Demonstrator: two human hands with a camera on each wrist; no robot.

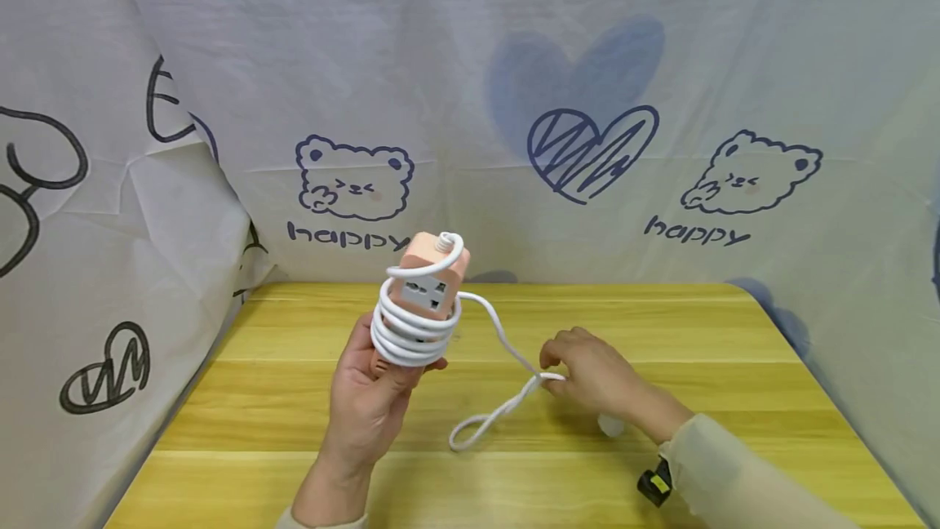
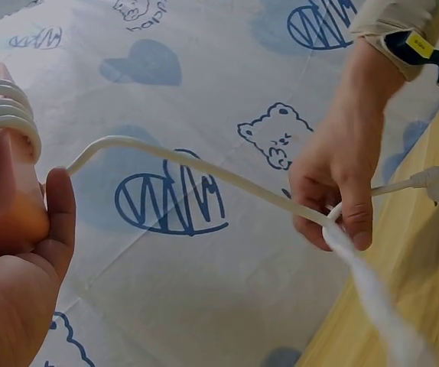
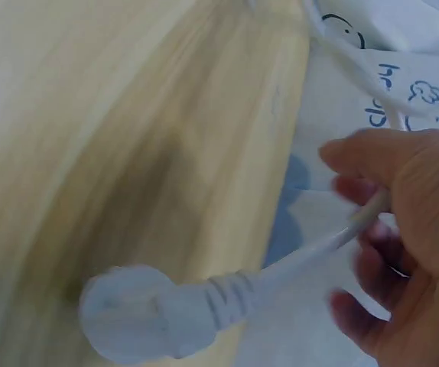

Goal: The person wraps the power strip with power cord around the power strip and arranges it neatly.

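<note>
A pink power strip point(image 1: 421, 265) stands nearly upright above the table, gripped at its lower end by my left hand point(image 1: 370, 406). Several turns of its white cord point(image 1: 413, 335) wrap round its middle. From there the cord runs slackly to my right hand point(image 1: 595, 374), whose thumb and fingers pinch it near a twisted loop point(image 1: 470, 433). Beyond the right hand hangs the white plug point(image 3: 147, 313), its pins visible in the left wrist view. In the head view the plug is mostly hidden behind the right wrist.
Below both hands lies a wooden tabletop point(image 1: 294, 415). A white cloth point(image 1: 470, 64) printed with bears and hearts hangs behind and along the sides. A black strap with a small device point(image 1: 655, 484) is on the right wrist.
</note>
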